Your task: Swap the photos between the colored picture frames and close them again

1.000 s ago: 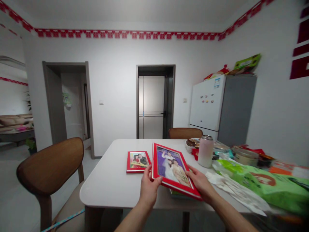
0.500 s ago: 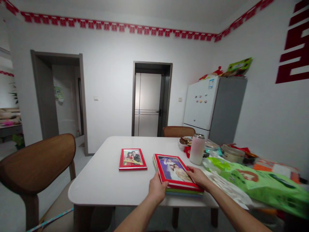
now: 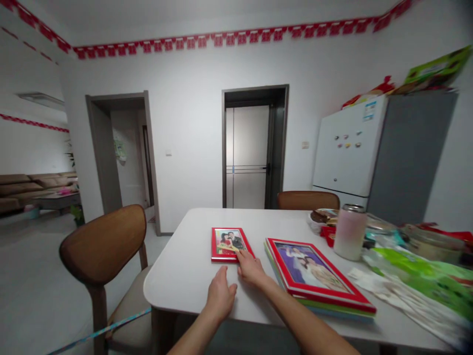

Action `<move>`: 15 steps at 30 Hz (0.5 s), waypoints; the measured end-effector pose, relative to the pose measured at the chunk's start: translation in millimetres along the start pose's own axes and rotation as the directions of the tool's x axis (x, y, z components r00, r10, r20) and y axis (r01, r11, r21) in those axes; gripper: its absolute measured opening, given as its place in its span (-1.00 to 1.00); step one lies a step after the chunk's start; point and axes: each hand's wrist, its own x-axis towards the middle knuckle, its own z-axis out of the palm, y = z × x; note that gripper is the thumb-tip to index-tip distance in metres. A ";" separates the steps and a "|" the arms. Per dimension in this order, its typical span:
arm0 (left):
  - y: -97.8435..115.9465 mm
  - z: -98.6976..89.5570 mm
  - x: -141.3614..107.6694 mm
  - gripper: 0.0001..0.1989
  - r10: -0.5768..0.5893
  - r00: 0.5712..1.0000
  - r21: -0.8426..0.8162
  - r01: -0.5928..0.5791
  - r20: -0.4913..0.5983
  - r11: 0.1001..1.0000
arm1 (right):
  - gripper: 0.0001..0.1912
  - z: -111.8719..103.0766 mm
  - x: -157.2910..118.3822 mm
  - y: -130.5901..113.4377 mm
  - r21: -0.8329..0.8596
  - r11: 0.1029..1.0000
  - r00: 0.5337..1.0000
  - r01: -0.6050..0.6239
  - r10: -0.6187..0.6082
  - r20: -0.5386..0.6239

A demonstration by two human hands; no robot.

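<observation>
A small red picture frame (image 3: 227,242) with a photo of a couple lies flat on the white table. My right hand (image 3: 251,268) is closed at its lower right corner, fingers over the border and part of the photo. Just below that frame, my left hand (image 3: 220,295) is open and holds nothing, its thumb apart from the fingers. To the right sits a stack with a larger red picture frame (image 3: 314,266) on top, showing a wedding photo. Green and light blue edges show beneath it. Neither hand touches this stack.
A pink and white tumbler (image 3: 350,232) stands behind the stack. White cloth gloves (image 3: 399,291), a green plastic package (image 3: 436,281) and containers crowd the table's right side. One wooden chair (image 3: 107,246) is at the left, another chair (image 3: 308,199) at the far side.
Both hands have let go of the larger red frame, now on the stack, and moved left. My right hand has reached the small frame. The view has turned left.
</observation>
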 end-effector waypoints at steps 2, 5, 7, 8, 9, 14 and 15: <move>-5.7 -2.1 -2.5 -0.48 0.021 1.000 0.022 -0.021 0.001 1.000 | -0.45 5.1 -0.1 -0.7 -0.019 1.000 1.000 -0.018 0.018 0.006; -8.6 -4.9 -10.7 -0.43 0.079 0.997 0.040 -0.080 0.006 0.996 | -0.44 5.1 -19.1 -0.8 -0.032 0.999 0.999 0.006 -0.005 0.037; -7.4 -6.5 -20.0 -0.36 0.130 0.991 0.044 -0.131 0.023 0.990 | -0.43 3.1 -43.5 -2.4 -0.010 0.998 0.996 0.063 -0.062 0.065; -6.0 -6.7 -25.6 -0.32 0.165 0.985 0.049 -0.167 0.040 0.985 | -0.42 1.5 -57.9 -3.4 0.020 0.995 0.993 0.098 -0.099 0.070; -4.2 -6.2 -31.5 -0.29 0.207 0.976 0.058 -0.211 0.064 0.976 | -0.43 -0.6 -72.8 -4.2 0.082 0.987 0.987 0.141 -0.146 0.060; 5.3 5.9 -53.2 -0.30 0.407 0.895 0.144 -0.434 0.184 0.889 | -0.59 -20.2 -127.4 -2.6 0.458 0.869 0.981 0.184 -0.194 -0.026; 6.8 8.6 -54.7 -0.41 0.430 0.884 0.164 -0.459 0.184 0.873 | -0.63 -24.8 -131.4 -1.0 0.512 0.847 0.989 0.147 -0.141 -0.050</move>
